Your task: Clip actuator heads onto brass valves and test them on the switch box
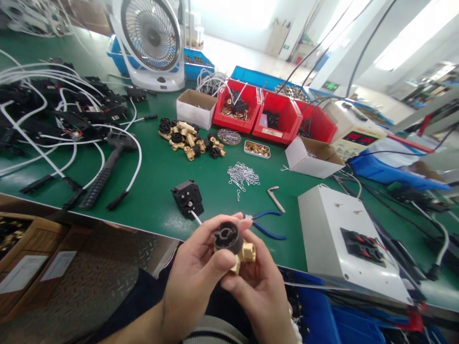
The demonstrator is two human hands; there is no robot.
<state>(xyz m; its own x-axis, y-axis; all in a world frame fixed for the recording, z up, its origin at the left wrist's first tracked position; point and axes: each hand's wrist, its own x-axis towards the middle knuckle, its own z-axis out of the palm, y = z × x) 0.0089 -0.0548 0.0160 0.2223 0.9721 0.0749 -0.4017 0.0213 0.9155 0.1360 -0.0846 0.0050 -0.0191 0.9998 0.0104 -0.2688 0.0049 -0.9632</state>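
Brass valve, one: I see left hand and right hand grasping it. One pliers at its 2 o'clock; three red bins, 1 o'clock, label unreadable.

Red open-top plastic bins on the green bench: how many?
3, in a row: left bin beside one open white cardboard box; middle bin; right bin partly behind another such box. More may be hidden there.
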